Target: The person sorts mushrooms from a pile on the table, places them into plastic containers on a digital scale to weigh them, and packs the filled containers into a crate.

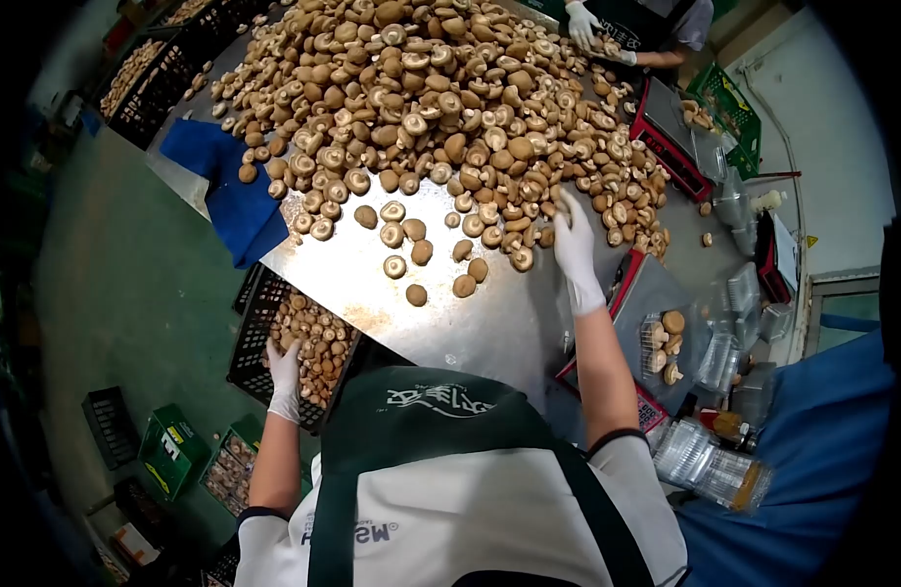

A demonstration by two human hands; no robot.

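We log a broad heap of mushrooms (pixel 401 98) on a metal counter (pixel 470 338), caps and pale undersides mixed. Right hand (pixel 576 256), white-gloved, reaches to the heap's near edge, fingers among the outermost mushrooms; we cannot tell whether they pinch one or only touch. Left hand (pixel 285 376), also gloved, sits well apart from the heap, on its near left side, over a black crate (pixel 257 323) beside the counter. Thumb and fingers curve down at the mushrooms in the crate; what lies between them we cannot make out. In front of the heap, on its near side, we note a scatter of loose mushrooms (pixel 416 294), some stem up, some cap up. A blue cloth (pixel 201 157) hangs over the counter edge, left of the heap. To the heap's near right, a grey weighing plate (pixel 690 318) bears a clear tray (pixel 654 338) of mushrooms; beyond that, farther right of the heap, stacked clear containers (pixel 700 455). At the heap's far right edge we see a co-worker's gloved hand (pixel 581 26) by the mushrooms; its grip is too small to read.
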